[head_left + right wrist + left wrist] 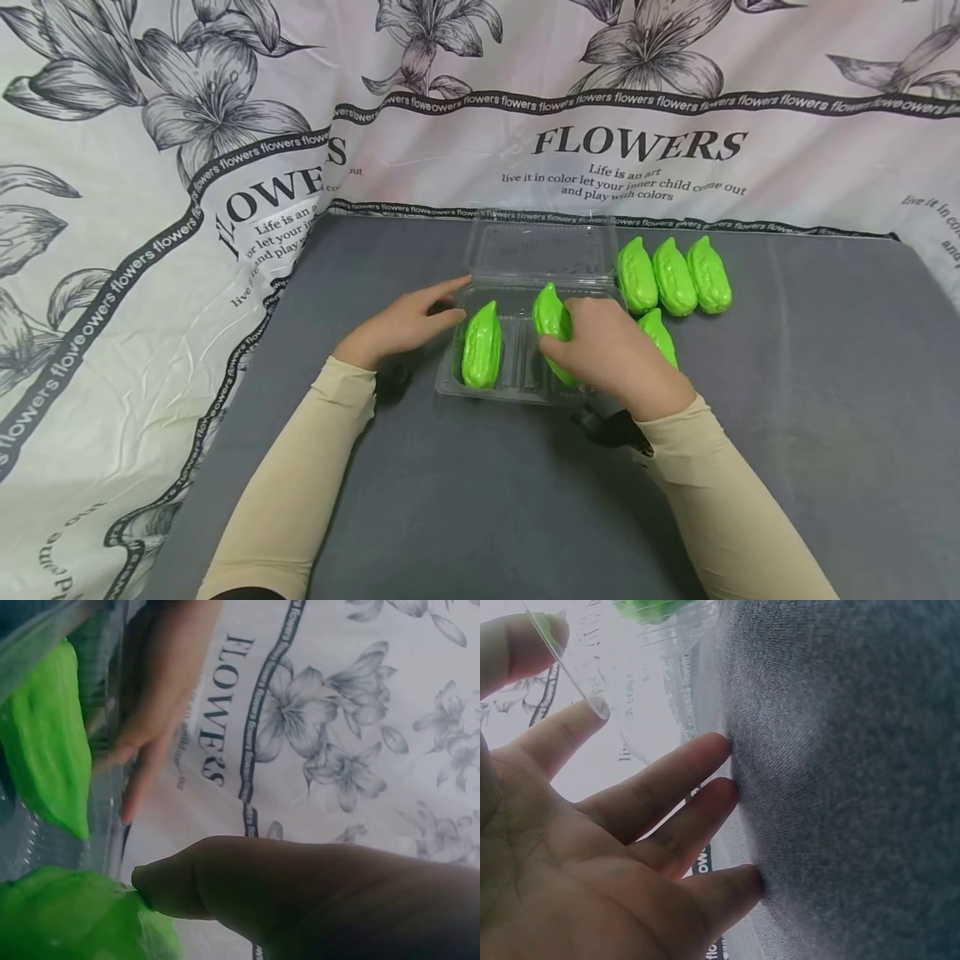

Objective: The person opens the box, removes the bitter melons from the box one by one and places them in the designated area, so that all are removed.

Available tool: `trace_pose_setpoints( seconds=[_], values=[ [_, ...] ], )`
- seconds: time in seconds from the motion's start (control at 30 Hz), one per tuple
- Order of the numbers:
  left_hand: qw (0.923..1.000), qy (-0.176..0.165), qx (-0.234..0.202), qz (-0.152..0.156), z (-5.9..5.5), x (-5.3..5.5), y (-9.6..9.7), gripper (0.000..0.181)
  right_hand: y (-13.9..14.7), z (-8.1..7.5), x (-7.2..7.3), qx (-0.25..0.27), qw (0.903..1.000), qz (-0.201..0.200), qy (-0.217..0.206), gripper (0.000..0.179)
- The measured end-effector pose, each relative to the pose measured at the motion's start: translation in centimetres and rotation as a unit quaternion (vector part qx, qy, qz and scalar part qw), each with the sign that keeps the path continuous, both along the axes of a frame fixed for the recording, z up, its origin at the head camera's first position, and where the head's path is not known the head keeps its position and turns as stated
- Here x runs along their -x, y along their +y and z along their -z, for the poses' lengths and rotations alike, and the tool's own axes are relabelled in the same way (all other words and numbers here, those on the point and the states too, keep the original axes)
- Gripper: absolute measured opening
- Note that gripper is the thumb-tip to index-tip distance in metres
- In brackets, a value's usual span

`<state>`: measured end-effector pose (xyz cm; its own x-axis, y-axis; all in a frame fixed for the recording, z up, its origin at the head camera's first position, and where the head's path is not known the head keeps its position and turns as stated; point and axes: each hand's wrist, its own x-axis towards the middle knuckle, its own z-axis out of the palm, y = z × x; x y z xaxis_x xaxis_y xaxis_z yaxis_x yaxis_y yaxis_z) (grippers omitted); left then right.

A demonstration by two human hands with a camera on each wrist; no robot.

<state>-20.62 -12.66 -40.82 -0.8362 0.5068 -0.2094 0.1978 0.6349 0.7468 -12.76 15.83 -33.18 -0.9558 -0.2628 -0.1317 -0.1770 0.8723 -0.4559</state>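
A clear plastic box (517, 396) stands on the grey table with its lid (543, 250) folded back. One bright green, ridged bitter melon (482, 346) lies in its left side, tip pointing away. My right hand (618, 350) grips a second bitter melon (551, 312) by its right side, over the right half of the box; in the right wrist view the thumb (180, 877) presses on it. My left hand (405, 323) is at the box's left edge, thumb and index finger touching the clear rim (570, 671), the other fingers extended onto the table cloth.
Three more bitter melons (675, 279) lie side by side to the right of the lid. Another bitter melon (657, 335) lies nearer, partly hidden by my right hand. A flower-printed curtain (637, 150) hangs along the back and left edges of the table (825, 400).
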Motion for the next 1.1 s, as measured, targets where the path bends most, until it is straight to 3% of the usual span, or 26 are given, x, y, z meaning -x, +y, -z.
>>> trace_pose_setpoints(
  seconds=[0.47, 1.1],
  values=[
    [1.0000, -0.005, 0.000, -0.004, -0.3, 0.1, 0.0, 0.063, 2.3, -1.7, -0.5, 0.003, 0.9999, 0.003, 0.016, 0.022],
    [0.9999, -0.001, -0.005, 0.015, 0.0, 0.1, -0.2, 0.064, 6.5, -1.7, -1.9, 0.001, 0.9994, 0.033, 0.008, 0.028]
  ],
)
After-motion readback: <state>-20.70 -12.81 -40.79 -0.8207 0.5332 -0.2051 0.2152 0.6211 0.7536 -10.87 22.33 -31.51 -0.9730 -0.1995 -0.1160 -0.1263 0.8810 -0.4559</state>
